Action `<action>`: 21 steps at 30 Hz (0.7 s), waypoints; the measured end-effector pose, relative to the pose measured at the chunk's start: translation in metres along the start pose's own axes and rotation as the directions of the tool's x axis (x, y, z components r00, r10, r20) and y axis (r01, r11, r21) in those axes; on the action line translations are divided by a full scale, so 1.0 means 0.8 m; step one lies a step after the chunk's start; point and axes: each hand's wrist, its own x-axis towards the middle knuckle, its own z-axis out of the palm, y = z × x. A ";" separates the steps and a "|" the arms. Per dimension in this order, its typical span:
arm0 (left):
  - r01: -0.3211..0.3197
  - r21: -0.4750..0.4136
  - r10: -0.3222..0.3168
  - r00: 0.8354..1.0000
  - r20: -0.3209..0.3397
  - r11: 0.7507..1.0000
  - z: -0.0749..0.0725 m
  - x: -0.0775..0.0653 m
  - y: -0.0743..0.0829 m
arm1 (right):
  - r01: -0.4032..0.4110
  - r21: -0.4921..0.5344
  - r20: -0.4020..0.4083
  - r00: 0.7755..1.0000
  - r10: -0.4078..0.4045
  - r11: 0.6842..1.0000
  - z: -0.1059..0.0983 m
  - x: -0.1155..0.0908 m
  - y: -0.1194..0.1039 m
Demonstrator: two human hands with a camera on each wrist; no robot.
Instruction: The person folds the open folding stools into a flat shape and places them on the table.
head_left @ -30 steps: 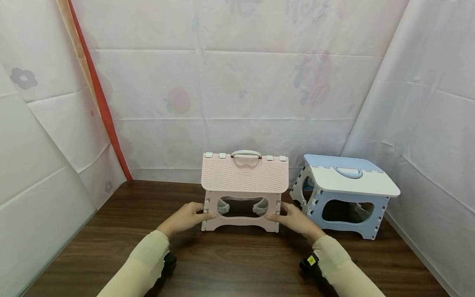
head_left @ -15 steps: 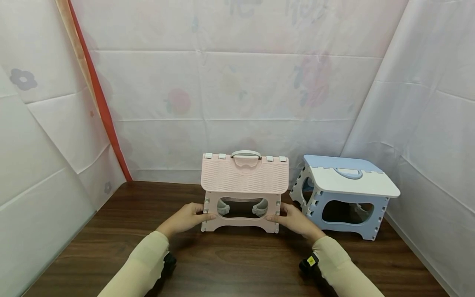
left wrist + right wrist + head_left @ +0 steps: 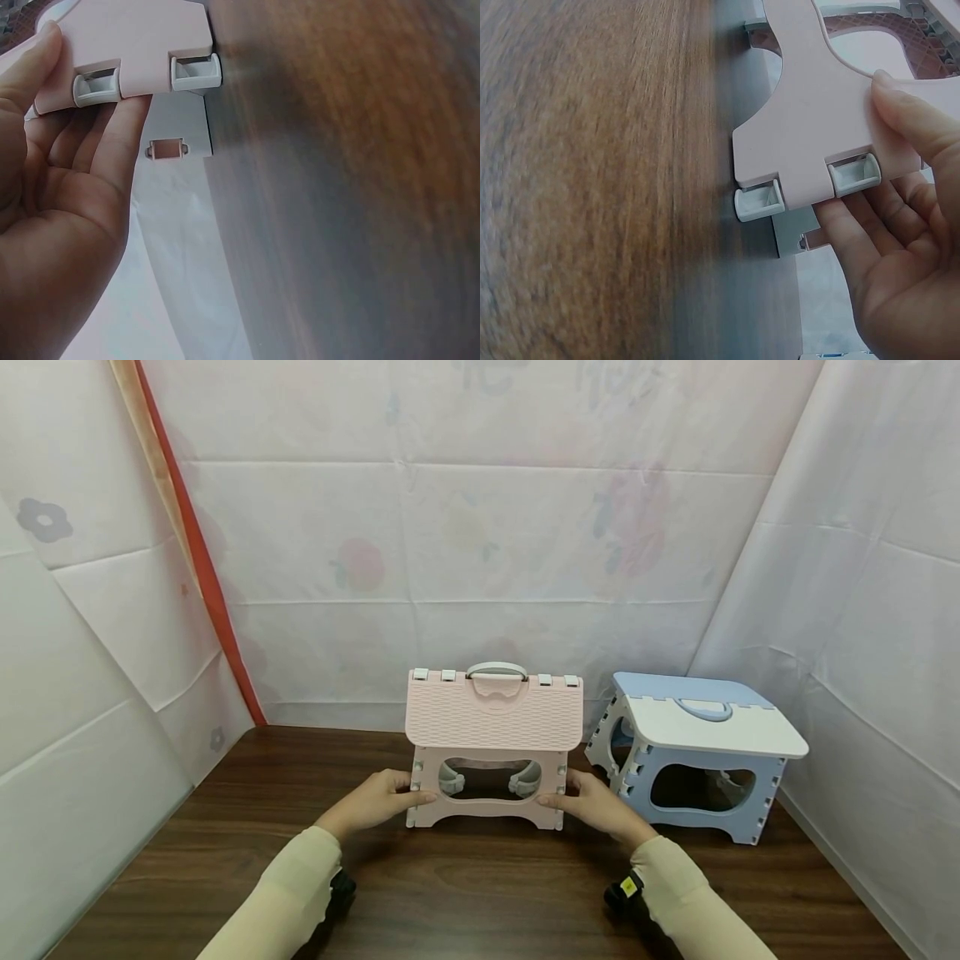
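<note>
A pink folding stool point(image 3: 495, 718) with a pale grey handle point(image 3: 497, 669) stands on the brown wooden table, its front leg panel facing me and its top tilted up at the back. My left hand point(image 3: 375, 803) grips the left edge of that panel, thumb in front and fingers behind. On the opposite edge, my right hand point(image 3: 596, 808) holds the panel in the same way. The left wrist view shows the pink panel point(image 3: 135, 45) between thumb and fingers, near white hinge clips. Similar clips point(image 3: 855, 174) appear beside the right hand in the right wrist view.
To the right stands an unfolded blue and white folding stool point(image 3: 712, 727), close to my right hand. White printed cloth point(image 3: 480, 543) hangs behind the table point(image 3: 480, 885) and along both sides. A red strip point(image 3: 202, 560) runs down the left corner.
</note>
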 end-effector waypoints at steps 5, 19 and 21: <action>0.002 -0.006 -0.002 1.000 -0.002 1.000 0.000 -0.001 0.000 | -0.011 -0.003 -0.004 1.000 0.011 1.000 0.000 0.000 0.000; 0.002 0.004 -0.002 1.000 -0.001 1.000 0.000 0.002 -0.001 | -0.045 0.006 -0.020 0.999 0.046 0.999 0.001 0.001 0.002; 0.005 0.009 -0.005 1.000 -0.003 1.000 0.000 0.003 0.001 | -0.051 0.008 -0.021 0.998 0.051 0.999 0.001 0.000 0.002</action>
